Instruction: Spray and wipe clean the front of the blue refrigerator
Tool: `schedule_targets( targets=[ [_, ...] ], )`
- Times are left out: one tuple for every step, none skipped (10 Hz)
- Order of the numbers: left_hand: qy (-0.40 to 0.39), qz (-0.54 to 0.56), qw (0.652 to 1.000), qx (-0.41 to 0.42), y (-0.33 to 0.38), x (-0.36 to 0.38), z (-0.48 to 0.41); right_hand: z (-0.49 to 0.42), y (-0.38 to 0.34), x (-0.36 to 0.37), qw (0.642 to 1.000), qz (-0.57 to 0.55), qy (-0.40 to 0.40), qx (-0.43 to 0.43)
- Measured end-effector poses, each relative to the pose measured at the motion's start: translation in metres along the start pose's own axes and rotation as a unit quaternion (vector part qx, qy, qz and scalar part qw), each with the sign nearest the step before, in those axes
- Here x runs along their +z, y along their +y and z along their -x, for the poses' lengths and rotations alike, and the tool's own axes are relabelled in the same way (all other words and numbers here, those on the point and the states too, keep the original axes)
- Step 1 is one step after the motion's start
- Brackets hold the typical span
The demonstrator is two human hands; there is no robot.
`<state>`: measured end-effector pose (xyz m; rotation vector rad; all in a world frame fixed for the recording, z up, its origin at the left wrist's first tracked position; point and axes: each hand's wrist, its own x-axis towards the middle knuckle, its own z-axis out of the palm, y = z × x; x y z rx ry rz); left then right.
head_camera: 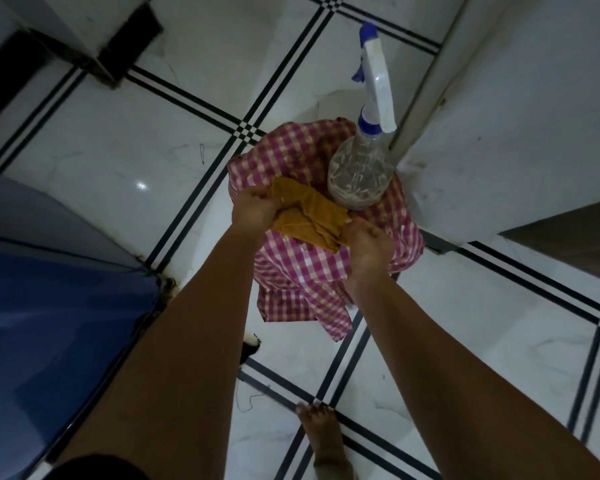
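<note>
Mustard-yellow cloth (309,216) is pinched between my left hand (253,211) and my right hand (369,249), each one closed on an edge of it. Just beyond my grip the clear spray bottle (361,171) stands on a pink checked cloth (302,271). The blue refrigerator (49,306) is well apart, left of my left arm.

White marble floor (118,161) with black-striped borders, dim light.
</note>
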<state>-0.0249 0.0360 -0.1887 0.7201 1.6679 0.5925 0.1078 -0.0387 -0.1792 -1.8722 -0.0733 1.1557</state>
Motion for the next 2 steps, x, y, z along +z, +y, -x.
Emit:
schedule_targets(
  targets=[
    [0.016,0.002,1.000,0.010,0.007,-0.007,0.021,0.022,-0.020,-0.005,0.999,-0.028,-0.018,-0.010],
    [0.028,0.033,0.999,0.016,0.020,-0.019,0.055,0.063,-0.049,-0.011,0.996,-0.056,-0.071,0.009]
  ],
)
